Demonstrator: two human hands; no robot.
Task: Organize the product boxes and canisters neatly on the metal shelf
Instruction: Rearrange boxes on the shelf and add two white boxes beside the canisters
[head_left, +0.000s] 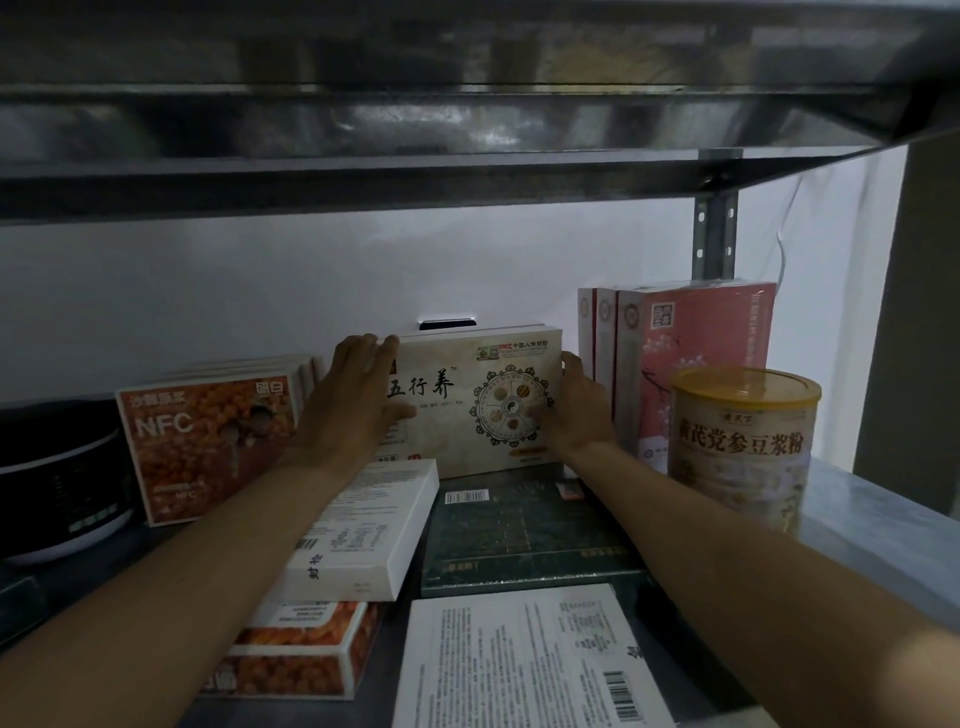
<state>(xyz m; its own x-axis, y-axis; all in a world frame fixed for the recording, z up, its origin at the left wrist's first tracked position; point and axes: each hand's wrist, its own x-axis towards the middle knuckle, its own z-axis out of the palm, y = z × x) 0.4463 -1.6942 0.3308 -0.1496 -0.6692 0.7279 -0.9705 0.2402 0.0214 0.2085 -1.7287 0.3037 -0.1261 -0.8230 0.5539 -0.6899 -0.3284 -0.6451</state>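
Both hands grip one cream box (467, 415): the left hand (358, 395) curls its fingers over the upper left corner with the thumb on the front, and the right hand (576, 410) wraps the right edge. On the metal shelf (872, 509) that box stands upright in the back row, between the orange NFC boxes (208, 436) and the pink boxes (696, 364). Its printed face looks out into the room, and its long axis runs left to right along the back wall. To my eye the box is being seated in line; next it wants squaring against its neighbours and a gentle release so it doesn't tip. A dark green box (524, 535) and a white box (363, 535) lie flat in front, unsorted, with the canister (743, 452) off right.
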